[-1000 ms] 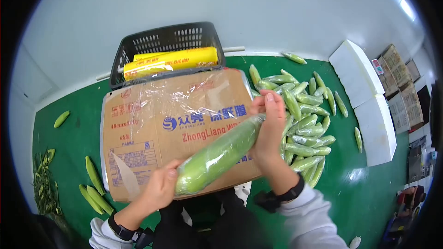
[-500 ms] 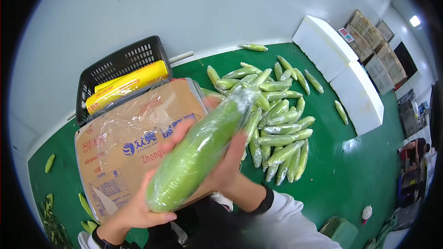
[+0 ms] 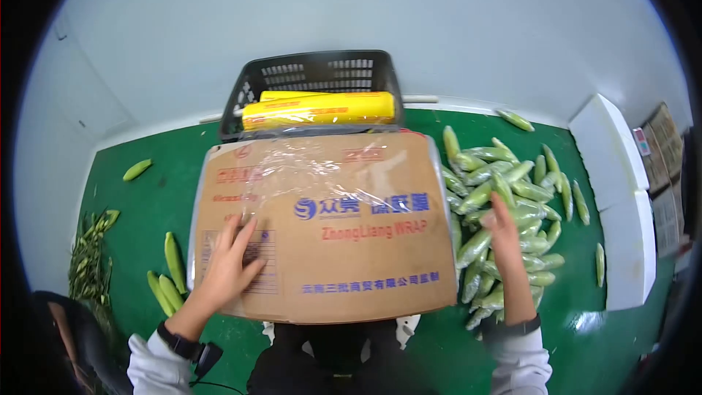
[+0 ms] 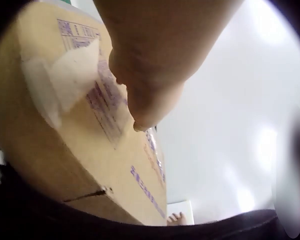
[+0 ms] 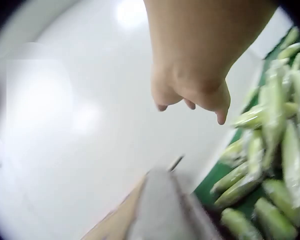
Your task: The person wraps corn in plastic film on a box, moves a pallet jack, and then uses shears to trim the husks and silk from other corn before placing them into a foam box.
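Note:
My left hand (image 3: 230, 267) is over the printed brown carton (image 3: 351, 263), its fingers spread near the blue label grid. The left wrist view shows this hand close over the carton's surface, with a torn piece of pale tape (image 4: 72, 80) beside it. To the right of the carton, my right hand (image 3: 504, 238) is over a pile of long green vegetables (image 3: 541, 245) wrapped in clear film, which look like corn in the husk. Its fingers are loosely extended, with nothing between them in the right wrist view.
Behind the carton, a black basket (image 3: 314, 66) holds yellow wrap rolls (image 3: 322, 111). Unwrapped green vegetables (image 3: 174, 262) and a heap of trimmings (image 3: 91, 263) lie on the green floor (image 3: 139, 212) at left. White foam blocks (image 3: 621, 212) stand at right.
Both hands held a large film-wrapped vegetable over the carton; it has left them. The right hand has moved right to the pile, and the left is back over the carton. The head view has shifted.

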Action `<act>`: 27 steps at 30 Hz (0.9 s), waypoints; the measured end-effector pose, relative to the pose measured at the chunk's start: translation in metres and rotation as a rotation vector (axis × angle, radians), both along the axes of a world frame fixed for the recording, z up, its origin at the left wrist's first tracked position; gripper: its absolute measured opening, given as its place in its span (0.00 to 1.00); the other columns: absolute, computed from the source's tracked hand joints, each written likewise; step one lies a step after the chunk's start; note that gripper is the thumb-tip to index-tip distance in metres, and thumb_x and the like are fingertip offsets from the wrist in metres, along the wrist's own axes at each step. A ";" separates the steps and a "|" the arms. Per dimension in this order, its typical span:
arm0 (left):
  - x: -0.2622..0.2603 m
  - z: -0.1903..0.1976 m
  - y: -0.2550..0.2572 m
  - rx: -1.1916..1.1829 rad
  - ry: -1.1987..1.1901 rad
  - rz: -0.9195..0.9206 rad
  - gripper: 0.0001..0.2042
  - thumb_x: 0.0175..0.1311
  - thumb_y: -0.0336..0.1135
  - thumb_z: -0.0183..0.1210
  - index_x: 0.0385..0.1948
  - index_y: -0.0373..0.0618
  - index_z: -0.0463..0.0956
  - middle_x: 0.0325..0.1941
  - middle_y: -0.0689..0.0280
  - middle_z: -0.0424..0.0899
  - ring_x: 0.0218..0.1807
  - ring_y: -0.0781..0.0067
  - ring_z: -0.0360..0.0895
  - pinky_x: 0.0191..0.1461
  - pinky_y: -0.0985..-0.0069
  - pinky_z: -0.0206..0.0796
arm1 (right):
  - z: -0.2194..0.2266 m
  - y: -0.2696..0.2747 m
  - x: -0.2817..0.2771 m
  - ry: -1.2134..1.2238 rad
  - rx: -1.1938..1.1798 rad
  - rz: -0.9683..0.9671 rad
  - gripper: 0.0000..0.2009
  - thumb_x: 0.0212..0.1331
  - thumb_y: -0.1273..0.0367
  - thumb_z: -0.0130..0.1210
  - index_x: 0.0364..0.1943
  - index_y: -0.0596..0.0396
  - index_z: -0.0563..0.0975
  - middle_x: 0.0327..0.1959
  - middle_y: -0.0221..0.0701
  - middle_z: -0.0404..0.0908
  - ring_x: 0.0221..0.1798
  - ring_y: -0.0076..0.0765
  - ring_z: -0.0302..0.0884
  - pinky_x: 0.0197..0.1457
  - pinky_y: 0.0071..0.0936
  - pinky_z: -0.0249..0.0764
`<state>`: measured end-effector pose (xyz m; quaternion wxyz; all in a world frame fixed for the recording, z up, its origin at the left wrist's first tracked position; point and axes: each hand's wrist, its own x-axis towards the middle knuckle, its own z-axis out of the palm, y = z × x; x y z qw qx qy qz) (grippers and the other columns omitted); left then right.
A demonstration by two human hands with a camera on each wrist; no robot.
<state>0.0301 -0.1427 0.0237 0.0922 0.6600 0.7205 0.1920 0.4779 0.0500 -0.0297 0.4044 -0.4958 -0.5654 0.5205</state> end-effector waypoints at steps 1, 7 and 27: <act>-0.010 -0.010 0.012 0.049 -0.039 0.062 0.28 0.51 0.33 0.64 0.57 0.42 0.67 0.66 0.50 0.59 0.66 0.45 0.57 0.67 0.60 0.53 | 0.028 -0.016 -0.041 -0.366 0.352 0.124 0.27 0.56 0.66 0.57 0.62 0.51 0.64 0.66 0.42 0.61 0.67 0.50 0.58 0.67 0.45 0.58; -0.084 -0.052 0.106 0.364 0.069 -0.174 0.12 0.58 0.29 0.58 0.44 0.43 0.72 0.43 0.50 0.78 0.47 0.53 0.76 0.51 0.63 0.67 | 0.011 0.029 -0.161 -0.724 0.862 0.420 0.10 0.52 0.69 0.58 0.39 0.54 0.77 0.48 0.36 0.76 0.47 0.46 0.73 0.53 0.38 0.66; -0.275 -0.253 -0.159 0.000 0.287 0.995 0.37 0.52 0.41 0.64 0.64 0.46 0.56 0.62 0.45 0.62 0.63 0.42 0.59 0.65 0.55 0.53 | 0.031 -0.139 -0.096 -0.500 -0.294 0.522 0.02 0.59 0.78 0.53 0.32 0.63 0.74 0.24 0.32 0.81 0.27 0.21 0.78 0.31 0.17 0.71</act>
